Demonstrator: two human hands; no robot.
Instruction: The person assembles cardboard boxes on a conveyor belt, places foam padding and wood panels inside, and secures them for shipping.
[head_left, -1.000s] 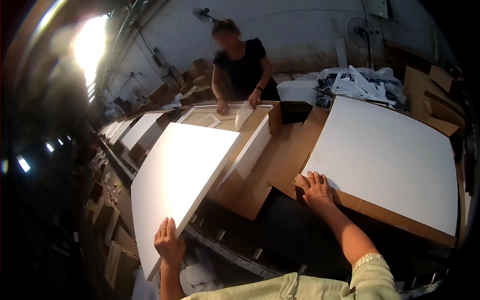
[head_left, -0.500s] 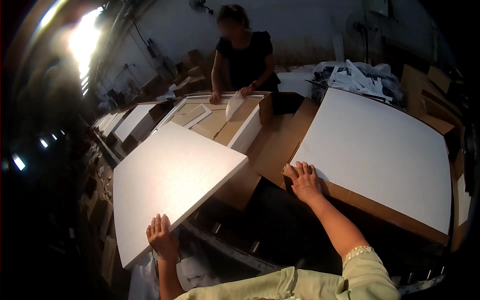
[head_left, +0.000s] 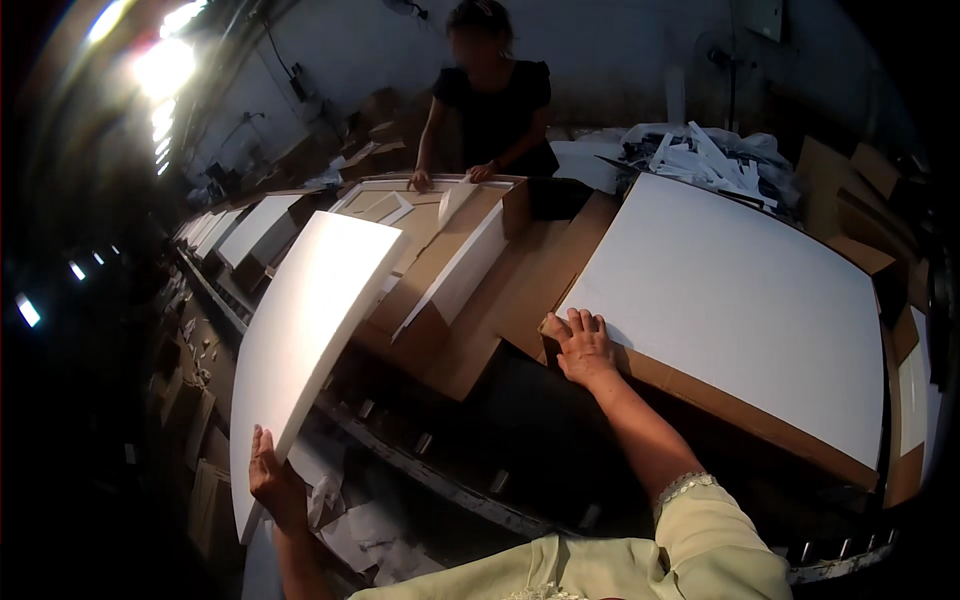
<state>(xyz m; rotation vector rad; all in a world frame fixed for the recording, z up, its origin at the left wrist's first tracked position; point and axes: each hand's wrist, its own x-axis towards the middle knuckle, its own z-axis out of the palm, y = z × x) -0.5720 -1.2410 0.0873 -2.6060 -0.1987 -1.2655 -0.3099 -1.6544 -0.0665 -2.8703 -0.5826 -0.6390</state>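
Note:
My left hand [head_left: 274, 484] grips the lower edge of a thick white panel [head_left: 310, 290], fingers along its near side and the thumb hidden. The panel is tilted steeply up, its bright face turned left. My right hand [head_left: 582, 348] rests with fingers apart on the near left corner of a brown carton [head_left: 740, 417]. Its fingertips touch the white board [head_left: 740, 300] that covers the carton's top. Between them, farther back, stands an open carton [head_left: 470, 345] with brown cardboard and white pieces [head_left: 465, 272] inside.
Across the open carton, a co-worker in dark clothing [head_left: 500, 115] has both hands at its far edge, near a white wrapping piece [head_left: 456, 200]. A roller conveyor [head_left: 430, 480] runs below. White scraps [head_left: 710, 160] are heaped behind; more cartons [head_left: 262, 235] line the left.
The white panel in my left hand has tipped up more steeply and swung left, uncovering more of the open carton. My right hand stays on the carton corner.

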